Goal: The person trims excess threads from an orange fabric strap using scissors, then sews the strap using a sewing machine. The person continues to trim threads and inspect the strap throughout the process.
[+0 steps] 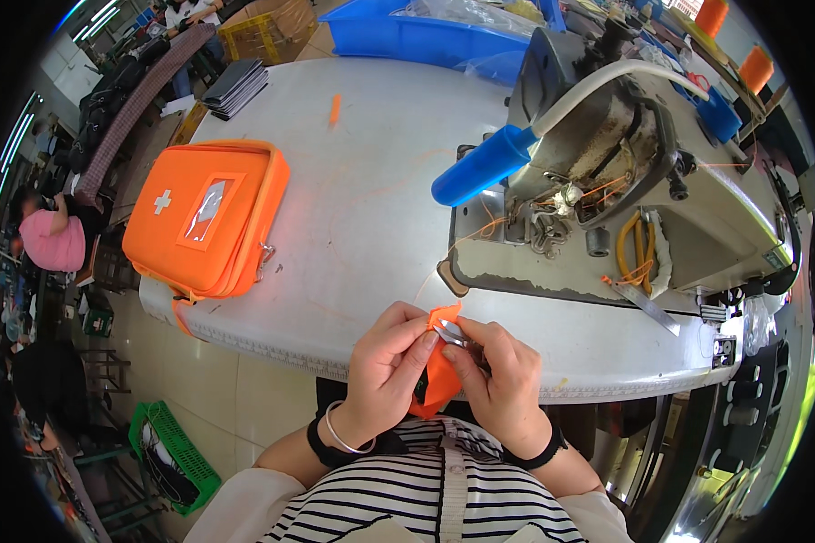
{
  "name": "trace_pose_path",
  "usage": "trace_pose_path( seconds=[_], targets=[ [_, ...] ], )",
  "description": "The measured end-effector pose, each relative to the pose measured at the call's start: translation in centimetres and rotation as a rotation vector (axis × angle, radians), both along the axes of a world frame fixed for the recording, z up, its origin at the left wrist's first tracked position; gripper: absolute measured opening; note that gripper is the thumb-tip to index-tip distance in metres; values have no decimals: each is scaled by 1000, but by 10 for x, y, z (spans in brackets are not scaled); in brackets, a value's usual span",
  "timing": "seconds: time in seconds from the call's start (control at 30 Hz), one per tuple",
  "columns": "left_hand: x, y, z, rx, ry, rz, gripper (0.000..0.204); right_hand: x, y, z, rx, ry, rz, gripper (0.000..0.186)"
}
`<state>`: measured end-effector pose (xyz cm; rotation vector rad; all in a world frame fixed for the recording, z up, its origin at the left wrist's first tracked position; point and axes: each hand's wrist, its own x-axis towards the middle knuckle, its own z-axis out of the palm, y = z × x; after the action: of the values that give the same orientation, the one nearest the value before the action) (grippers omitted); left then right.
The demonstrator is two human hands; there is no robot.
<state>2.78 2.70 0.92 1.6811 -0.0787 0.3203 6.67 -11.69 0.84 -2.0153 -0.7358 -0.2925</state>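
Note:
Both hands meet at the table's front edge, close to my body. My left hand (385, 362) pinches the upper end of an orange fabric piece (438, 376), which hangs down between my hands. A dark patch shows on its lower left side. In my right hand (503, 371) is a pair of small silver thread snips (451, 333), mostly hidden by the fingers. Their metal tips lie against the top of the fabric, close to my left thumb. A thin orange thread runs from near the fabric toward the sewing machine (598, 154).
An orange case (199, 217) with a white cross lies on the white table (362, 226) at left. Dark flat pieces (235, 88) are stacked behind it. A blue bin (426, 34) stands at the back. Yellow-handled scissors (638, 258) rest on the machine bed. Other people sit far left.

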Motion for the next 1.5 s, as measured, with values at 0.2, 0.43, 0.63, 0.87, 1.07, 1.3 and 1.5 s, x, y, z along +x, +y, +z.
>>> trace_pose_path(
  seconds=[0.2, 0.43, 0.63, 0.87, 1.07, 1.3, 1.5],
  targets=[
    [-1, -1, 0, 30, 1, 8, 18, -1, 0, 1, -11, -17, -16, 26],
    [-2, 0, 1, 113, -1, 29, 21, -3, -2, 16, -163, 8, 3, 24],
    [0, -2, 0, 270, -109, 111, 21, -1, 1, 10, -68, 101, 9, 18],
    [1, -1, -3, 209, -102, 99, 20, -5, 3, 0, 75, 316, 35, 13],
    [2, -2, 2, 57, -51, 24, 19, -4, -3, 8, 305, 695, 170, 16],
    [1, -5, 4, 220, -74, 34, 16, -6, 0, 4, 16, 246, 28, 15],
    [-2, -5, 1, -22, 15, 1, 19, -5, -3, 7, 154, 441, 68, 20]
  ],
)
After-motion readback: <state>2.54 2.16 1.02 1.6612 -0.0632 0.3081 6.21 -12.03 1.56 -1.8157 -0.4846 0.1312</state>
